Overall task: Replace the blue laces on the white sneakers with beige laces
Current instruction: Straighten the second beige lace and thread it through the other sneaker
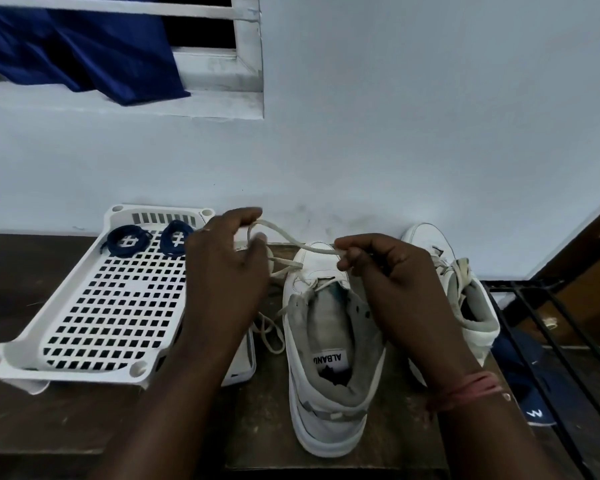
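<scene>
While my left hand (227,261) and right hand (378,271) each pinch the beige lace (291,239) above the centre sneaker (329,341), I fear uneven ends. A hard tug could drag it out of the lowest eyelets, I judge.

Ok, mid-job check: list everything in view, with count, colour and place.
sneakers: two, white, on the table right of centre.
beige lace: one, stretched between both hands above the near sneaker.
blue laces: two bundles, dark blue, at the tray's far end.
tray: one, white, perforated, on the left.
table: dark wood.
blue cloth: on the window ledge.
left hand: pinches the lace.
right hand: pinches the lace.
</scene>
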Demonstrator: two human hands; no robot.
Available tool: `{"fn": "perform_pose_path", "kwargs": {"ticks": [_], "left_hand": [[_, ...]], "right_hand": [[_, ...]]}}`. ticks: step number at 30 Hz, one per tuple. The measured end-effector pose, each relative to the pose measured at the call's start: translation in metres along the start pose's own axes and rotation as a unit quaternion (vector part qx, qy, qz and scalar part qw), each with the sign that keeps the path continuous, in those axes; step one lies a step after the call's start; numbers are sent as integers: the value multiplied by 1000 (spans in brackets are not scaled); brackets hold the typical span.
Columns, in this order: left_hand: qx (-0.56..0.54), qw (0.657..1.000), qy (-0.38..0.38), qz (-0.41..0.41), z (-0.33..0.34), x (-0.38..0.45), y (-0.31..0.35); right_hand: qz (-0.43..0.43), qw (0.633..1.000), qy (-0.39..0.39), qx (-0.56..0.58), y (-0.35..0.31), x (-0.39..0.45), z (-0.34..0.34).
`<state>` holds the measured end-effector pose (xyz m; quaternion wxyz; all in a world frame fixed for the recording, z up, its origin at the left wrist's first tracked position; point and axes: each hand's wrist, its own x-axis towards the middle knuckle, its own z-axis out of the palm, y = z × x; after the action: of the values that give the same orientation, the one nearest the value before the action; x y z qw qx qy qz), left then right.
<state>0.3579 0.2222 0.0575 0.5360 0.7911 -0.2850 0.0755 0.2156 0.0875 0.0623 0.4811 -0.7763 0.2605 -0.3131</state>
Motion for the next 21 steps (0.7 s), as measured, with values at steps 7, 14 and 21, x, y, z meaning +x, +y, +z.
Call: {"fn": "perform_pose_path", "kwargs": {"ticks": [7, 14, 21], "left_hand": [[40, 974, -172, 142, 14, -7, 23], [30, 994, -103, 27, 18, -15, 50], [67, 983, -170, -32, 36, -27, 54]], "right_hand": [[15, 999, -23, 19, -11, -2, -2], [118, 983, -26, -139, 8, 0, 0], [190, 976, -26, -106, 21, -1, 5]]}}
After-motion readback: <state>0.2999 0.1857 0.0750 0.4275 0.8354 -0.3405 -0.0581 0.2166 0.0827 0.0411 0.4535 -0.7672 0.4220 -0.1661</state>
